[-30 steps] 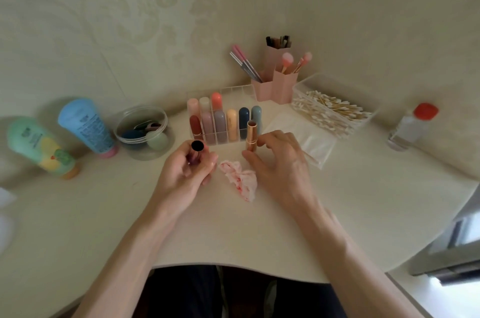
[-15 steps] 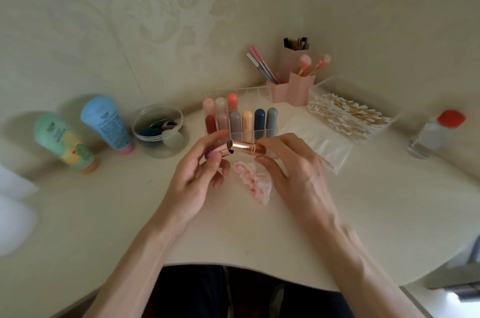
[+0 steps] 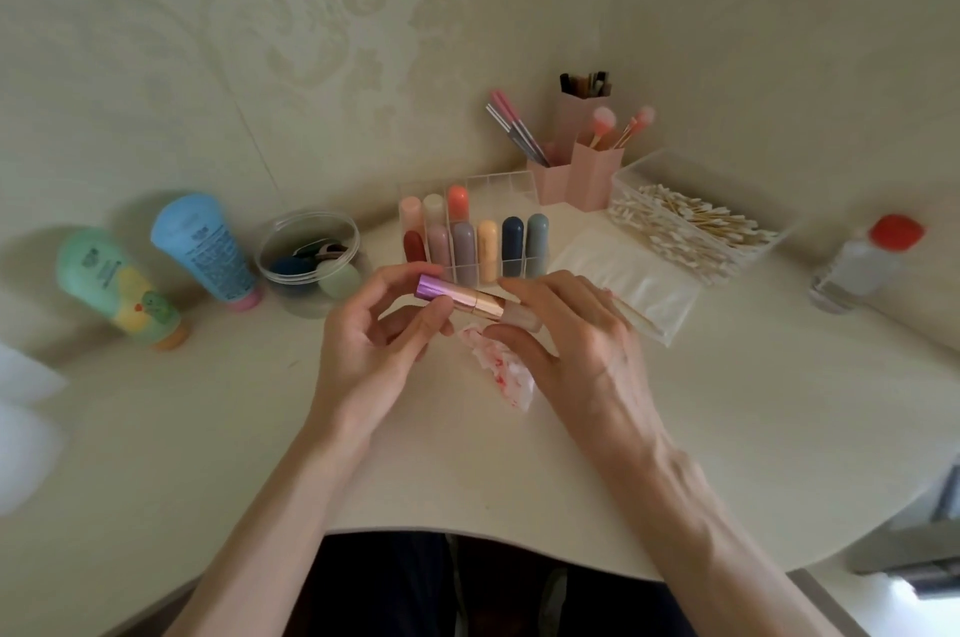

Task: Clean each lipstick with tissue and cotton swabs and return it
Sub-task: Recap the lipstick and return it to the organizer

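At the far left of the bench (image 3: pixel 753 402) two tubes lie with their caps toward the person: a green tube (image 3: pixel 117 285) and, just beside it, a blue tube (image 3: pixel 205 244); next comes a clear round tub (image 3: pixel 291 296) holding dark and pale green sponges; right of that stands a clear gridded organiser (image 3: pixel 498 181) with nine capped lipsticks (image 3: pixel 487 244) upright in it, six in the front row and three behind.

In front of the organiser the left hand (image 3: pixel 363 355) is raised off the bench, its fingers (image 3: pixel 400 275) curled and, with the thumb, pinching the shiny purple cap end of the lipstick (image 3: pixel 467 299); the lipstick lies almost level in the air, gold in the middle, pale pink at the base; the cap looks seated on it. A crumpled tissue (image 3: pixel 501 368), blotched red, rests on the bench just beneath and between the hands. The right hand (image 3: pixel 592 350) grips the pale base end, its fingers (image 3: pixel 540 284) bent over the top and the thumb underneath.

Behind, against the wall, a pink holder (image 3: pixel 587 179) carries make-up brushes; a flat pack of white tissues (image 3: pixel 631 280) lies just beyond the right hand; touching its far edge is a clear box (image 3: pixel 675 163) piled with cotton swabs (image 3: pixel 691 225); well apart, at the far right, stands a clear bottle (image 3: pixel 852 277) with a red cap.
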The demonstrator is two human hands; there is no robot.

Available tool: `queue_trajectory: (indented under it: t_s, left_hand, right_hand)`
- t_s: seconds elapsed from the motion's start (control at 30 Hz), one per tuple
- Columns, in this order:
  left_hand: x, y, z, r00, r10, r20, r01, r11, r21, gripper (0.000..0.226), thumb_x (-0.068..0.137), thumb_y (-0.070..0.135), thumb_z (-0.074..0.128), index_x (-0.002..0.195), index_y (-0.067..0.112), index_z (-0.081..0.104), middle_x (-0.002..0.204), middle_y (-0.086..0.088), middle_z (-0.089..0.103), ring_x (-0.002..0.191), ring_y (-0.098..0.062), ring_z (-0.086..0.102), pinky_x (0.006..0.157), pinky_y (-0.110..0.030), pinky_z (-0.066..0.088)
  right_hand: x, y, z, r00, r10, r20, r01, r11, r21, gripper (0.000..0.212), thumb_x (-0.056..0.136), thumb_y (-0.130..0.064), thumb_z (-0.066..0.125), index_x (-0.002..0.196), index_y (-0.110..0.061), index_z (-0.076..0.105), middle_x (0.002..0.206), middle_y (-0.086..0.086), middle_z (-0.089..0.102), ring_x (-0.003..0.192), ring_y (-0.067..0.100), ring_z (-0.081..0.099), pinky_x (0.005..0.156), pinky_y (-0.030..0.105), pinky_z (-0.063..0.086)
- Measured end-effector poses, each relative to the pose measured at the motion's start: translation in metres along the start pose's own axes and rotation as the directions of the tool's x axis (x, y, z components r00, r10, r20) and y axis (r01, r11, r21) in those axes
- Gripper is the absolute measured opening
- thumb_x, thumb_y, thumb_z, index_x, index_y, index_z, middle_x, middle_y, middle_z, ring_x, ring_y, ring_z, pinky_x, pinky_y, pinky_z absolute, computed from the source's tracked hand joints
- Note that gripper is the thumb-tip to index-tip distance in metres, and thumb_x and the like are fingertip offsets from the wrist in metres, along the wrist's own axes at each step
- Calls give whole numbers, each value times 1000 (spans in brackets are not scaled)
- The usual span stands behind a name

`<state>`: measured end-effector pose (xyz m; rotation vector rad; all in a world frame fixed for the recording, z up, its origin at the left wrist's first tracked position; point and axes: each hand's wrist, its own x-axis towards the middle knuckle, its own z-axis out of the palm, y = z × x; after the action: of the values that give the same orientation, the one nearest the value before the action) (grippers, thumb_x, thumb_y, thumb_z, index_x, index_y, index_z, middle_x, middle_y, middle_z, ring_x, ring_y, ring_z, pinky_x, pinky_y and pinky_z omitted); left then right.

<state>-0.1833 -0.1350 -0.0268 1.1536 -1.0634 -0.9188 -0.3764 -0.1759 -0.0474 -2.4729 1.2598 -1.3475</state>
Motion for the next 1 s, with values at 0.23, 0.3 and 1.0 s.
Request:
queue_trajectory:
  t_s: [0.23, 0.3, 1.0]
  left_hand:
    - [-3, 1, 11, 999, -22, -42, 23, 1000, 16, 30, 85, 23, 77, 114, 16, 75, 102, -2, 78, 60, -19, 62, 54, -25, 45]
    - [-2, 2, 10, 998, -42, -52, 43, 999, 30, 30, 84, 22, 77, 113, 17, 75, 100, -1, 78, 56, -18, 60, 53, -24, 45]
    - [23, 29, 31, 981, 153, 119, -169, 975, 142, 32, 91, 10, 77, 122, 10, 70, 98, -6, 77, 62, -24, 68, 61, -27, 56]
  right_hand:
    - [-1, -1, -2, 998, -8, -70, 10, 1000, 28, 19, 95, -30, 76, 102, -13, 76, 99, -1, 70, 84, 22, 64, 72, 32, 50]
    - [-2, -1, -1, 997, -16, -72, 19, 999, 38, 19, 95, -30, 77, 98, -11, 76, 96, -1, 70, 81, 23, 64, 71, 33, 49]
    - [2, 0, -2, 972, 227, -66, -209, 956, 205, 27, 92, -30, 81, 116, -21, 72, 96, -16, 64, 82, 9, 63, 70, 33, 53]
